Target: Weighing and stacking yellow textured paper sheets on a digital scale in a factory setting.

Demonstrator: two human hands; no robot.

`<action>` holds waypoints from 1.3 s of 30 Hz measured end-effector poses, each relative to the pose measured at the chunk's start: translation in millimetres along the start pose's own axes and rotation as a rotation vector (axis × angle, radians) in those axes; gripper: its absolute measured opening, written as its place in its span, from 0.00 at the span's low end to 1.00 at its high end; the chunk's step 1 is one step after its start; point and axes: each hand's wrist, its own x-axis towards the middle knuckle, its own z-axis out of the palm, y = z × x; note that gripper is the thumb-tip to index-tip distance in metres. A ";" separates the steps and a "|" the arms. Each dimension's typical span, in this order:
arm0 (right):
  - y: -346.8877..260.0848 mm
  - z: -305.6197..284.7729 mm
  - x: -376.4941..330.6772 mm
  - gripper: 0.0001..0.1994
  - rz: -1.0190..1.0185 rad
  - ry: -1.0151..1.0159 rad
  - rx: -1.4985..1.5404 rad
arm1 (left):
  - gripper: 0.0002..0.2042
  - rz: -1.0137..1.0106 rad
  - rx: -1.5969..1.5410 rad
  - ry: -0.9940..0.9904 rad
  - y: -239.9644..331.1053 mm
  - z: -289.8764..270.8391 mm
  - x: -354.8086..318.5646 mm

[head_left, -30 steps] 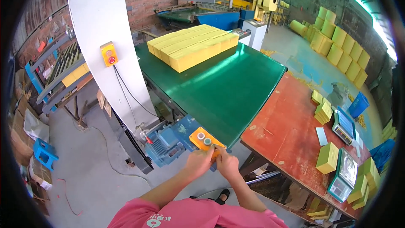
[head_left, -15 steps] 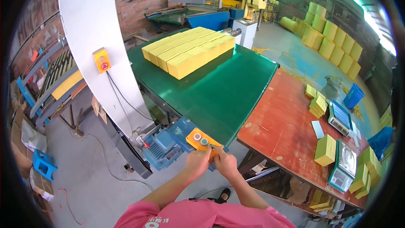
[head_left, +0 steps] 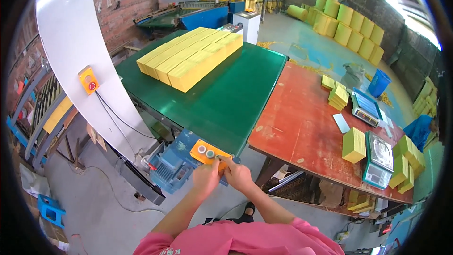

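Observation:
Both of my hands meet at the near end of an orange push-button control box (head_left: 202, 151), which is fixed by a blue motor housing (head_left: 172, 167). A pale button and a green button show on its top. My left hand (head_left: 206, 178) is closed, its thumb and fingertips pressed together at the box's near edge. My right hand (head_left: 237, 175) reaches over the same end with its fingers bent and touching the left fingertips. Whatever lies between the fingers is hidden. Beyond, yellow stacked paper blocks (head_left: 188, 59) lie side by side on a green conveyor belt (head_left: 214, 106).
A white column (head_left: 78, 28) with an orange stop-button box (head_left: 88, 80) stands left. On the right, a red table (head_left: 297, 123) carries scales (head_left: 377, 160) and yellow paper stacks (head_left: 354, 145). Yellow rolls (head_left: 344, 14) are piled far back. Someone in blue (head_left: 417, 132) is at the right rim.
The view has swung right, so the belt, column and table sit further left in the picture. My hands stay at the control box. The paper blocks show no clear movement on the belt.

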 end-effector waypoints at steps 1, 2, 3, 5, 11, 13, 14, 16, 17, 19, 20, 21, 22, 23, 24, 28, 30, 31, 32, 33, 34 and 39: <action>-0.6 -1.7 -0.2 0.20 0.003 -0.003 0.009 | 0.25 -0.007 0.001 -0.005 0.5 -0.2 0.7; -0.8 -2.4 0.0 0.20 0.005 -0.005 0.018 | 0.25 -0.014 0.002 -0.010 0.7 -0.5 1.1; -0.8 -1.9 0.7 0.20 0.002 -0.009 0.021 | 0.25 -0.019 0.005 -0.009 0.1 -0.1 1.4; -0.6 -1.2 0.0 0.20 0.019 -0.015 0.011 | 0.25 -0.003 -0.013 0.012 -0.2 1.2 0.7; 1.1 1.5 -0.1 0.20 0.028 -0.008 0.016 | 0.23 0.019 0.003 0.014 -0.4 0.2 -0.8; -1.1 -0.7 0.2 0.20 0.024 -0.006 0.028 | 0.23 0.006 0.006 0.003 0.1 0.0 -0.2; -2.0 -1.8 0.4 0.20 0.022 -0.002 0.039 | 0.22 -0.004 0.006 -0.008 0.3 0.1 -0.2; -2.5 -2.9 0.7 0.20 0.022 -0.008 0.046 | 0.24 -0.017 0.013 -0.015 1.4 -1.2 0.2; -2.2 -3.5 0.7 0.20 0.020 -0.011 0.052 | 0.25 -0.028 0.019 -0.021 2.3 -1.6 0.4; -1.5 -3.7 0.9 0.20 0.024 -0.005 0.061 | 0.26 -0.028 0.024 -0.023 3.5 -0.9 1.5; -1.3 -3.7 1.2 0.20 0.024 0.001 0.069 | 0.26 -0.030 0.031 -0.021 3.9 0.0 2.1; -1.6 -3.4 1.6 0.20 0.033 0.005 0.066 | 0.26 -0.022 0.026 -0.026 3.0 0.8 1.8; -1.5 -3.6 1.5 0.20 0.040 -0.020 0.062 | 0.26 -0.031 0.023 -0.023 2.3 2.0 1.3; -1.4 -3.7 1.5 0.20 0.047 -0.044 0.057 | 0.26 -0.038 0.019 -0.020 1.6 3.4 1.2; -1.7 -4.1 1.8 0.20 0.059 -0.039 0.052 | 0.26 -0.028 0.010 -0.026 1.8 3.2 1.5; -1.0 -2.8 2.1 0.21 0.060 -0.054 0.086 | 0.25 -0.037 0.011 -0.012 2.9 1.5 2.4; -1.2 -2.4 1.4 0.21 0.039 -0.046 0.070 | 0.25 -0.043 0.007 -0.015 2.6 1.6 2.2; -0.4 -3.0 1.7 0.21 0.044 -0.043 0.069 | 0.25 -0.039 0.004 -0.017 2.8 2.4 2.9; -0.3 -3.6 2.0 0.22 0.041 -0.042 0.072 | 0.25 -0.036 0.010 -0.025 2.9 2.7 3.1; -0.4 -4.3 2.4 0.22 0.038 -0.042 0.074 | 0.25 -0.034 0.016 -0.032 2.7 3.1 3.5; -1.5 -5.0 2.1 0.22 0.038 -0.042 0.074 | 0.25 -0.034 0.016 -0.032 2.4 3.6 2.7; -3.1 -5.4 0.5 0.21 0.044 -0.046 0.077 | 0.25 -0.028 -0.007 -0.002 3.1 1.4 1.7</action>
